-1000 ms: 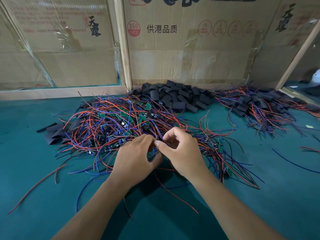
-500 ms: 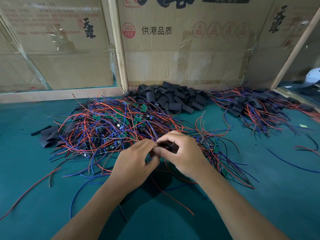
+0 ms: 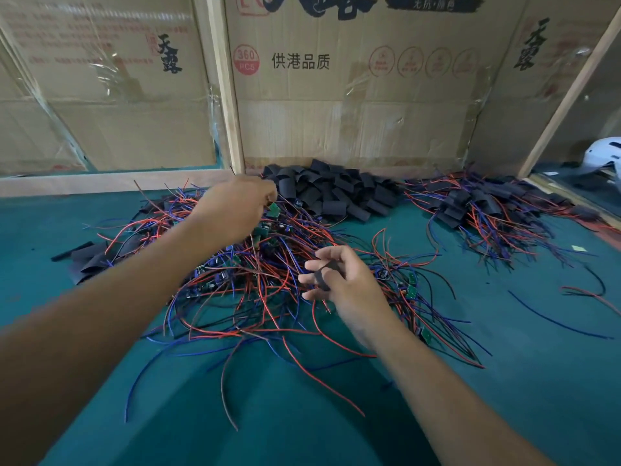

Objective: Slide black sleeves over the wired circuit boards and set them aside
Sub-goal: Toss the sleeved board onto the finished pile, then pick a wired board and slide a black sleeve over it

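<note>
L hand reaching far for a board, R hand holding a sleeve

R hand (image 3: 339, 280) pinches a black sleeve (image 3: 324, 275) over the wire tangle (image 3: 268, 264), near centre. L hand (image 3: 237, 210) is blurred at the far edge by the sleeve pile (image 3: 336, 193); can't tell if it grips anything. Tip: lift one board free of the wires, keep the sleeve mouth open, feed wires first. Done pile (image 3: 487, 210) sits far right.

Two bare forearms enter from the lower frame corners, with no sleeves, gloves, rings or watch visible. The left hand (image 3: 235, 210) and right hand (image 3: 339, 280) are bare too, slightly motion-blurred.
</note>
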{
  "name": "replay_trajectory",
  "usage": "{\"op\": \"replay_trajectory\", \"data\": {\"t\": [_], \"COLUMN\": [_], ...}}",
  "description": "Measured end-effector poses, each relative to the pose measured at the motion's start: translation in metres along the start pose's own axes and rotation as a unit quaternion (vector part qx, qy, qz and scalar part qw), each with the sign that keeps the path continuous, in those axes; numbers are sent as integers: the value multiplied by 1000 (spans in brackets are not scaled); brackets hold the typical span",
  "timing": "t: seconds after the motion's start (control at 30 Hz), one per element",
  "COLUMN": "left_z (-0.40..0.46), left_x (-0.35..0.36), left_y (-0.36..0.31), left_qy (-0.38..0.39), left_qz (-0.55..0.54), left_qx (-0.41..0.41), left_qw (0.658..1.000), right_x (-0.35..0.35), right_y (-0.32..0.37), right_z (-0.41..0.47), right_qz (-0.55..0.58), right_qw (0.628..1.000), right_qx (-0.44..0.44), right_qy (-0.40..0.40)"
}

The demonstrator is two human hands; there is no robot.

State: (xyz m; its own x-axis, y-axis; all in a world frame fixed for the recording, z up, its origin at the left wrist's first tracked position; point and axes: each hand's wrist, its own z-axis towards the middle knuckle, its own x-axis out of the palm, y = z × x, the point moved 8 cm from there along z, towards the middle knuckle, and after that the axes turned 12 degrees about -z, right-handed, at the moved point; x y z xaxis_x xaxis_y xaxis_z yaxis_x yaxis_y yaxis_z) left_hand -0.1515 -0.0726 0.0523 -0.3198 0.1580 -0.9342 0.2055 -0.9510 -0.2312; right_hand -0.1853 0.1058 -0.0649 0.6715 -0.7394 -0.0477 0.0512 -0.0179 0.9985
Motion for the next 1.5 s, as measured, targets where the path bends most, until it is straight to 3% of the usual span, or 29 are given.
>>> {"op": "replay_trajectory", "data": {"t": [0.13,0.2,0.37,0.57,0.9,1.07,1.17,1.33,1.5], "left_z": [31,37,43,28,8,-10,-27,-71,-105], "left_x": [20,21,8,-35,-125,-134,-123,-78,-26], "left_y": [37,49,48,32,-20,-4,16,35,36], "left_qy": [247,285,239,139,-51,-91,-122,-165,-148], "left_qz": [80,120,178,160,-29,-216,-370,-619,-744], "left_qx": [11,12,76,120,203,121,43,-39,-59], "left_qw": [966,951,952,970,977,965,920,767,649], "right_x": [-2,-4,-4,-10,-12,-16,-15,-9,-14], "right_y": [-3,-2,-1,0,1,3,4,2,3], "right_z": [-1,1,1,4,1,4,7,10,10], "right_qz": [15,23,36,68,65,55,119,180,166], "right_qw": [1000,1000,999,997,997,997,992,984,986], "right_qx": [13,9,-1,5,-6,-16,-9,-10,-26], "right_qy": [15,10,2,-26,-42,-57,-39,0,-18]}}
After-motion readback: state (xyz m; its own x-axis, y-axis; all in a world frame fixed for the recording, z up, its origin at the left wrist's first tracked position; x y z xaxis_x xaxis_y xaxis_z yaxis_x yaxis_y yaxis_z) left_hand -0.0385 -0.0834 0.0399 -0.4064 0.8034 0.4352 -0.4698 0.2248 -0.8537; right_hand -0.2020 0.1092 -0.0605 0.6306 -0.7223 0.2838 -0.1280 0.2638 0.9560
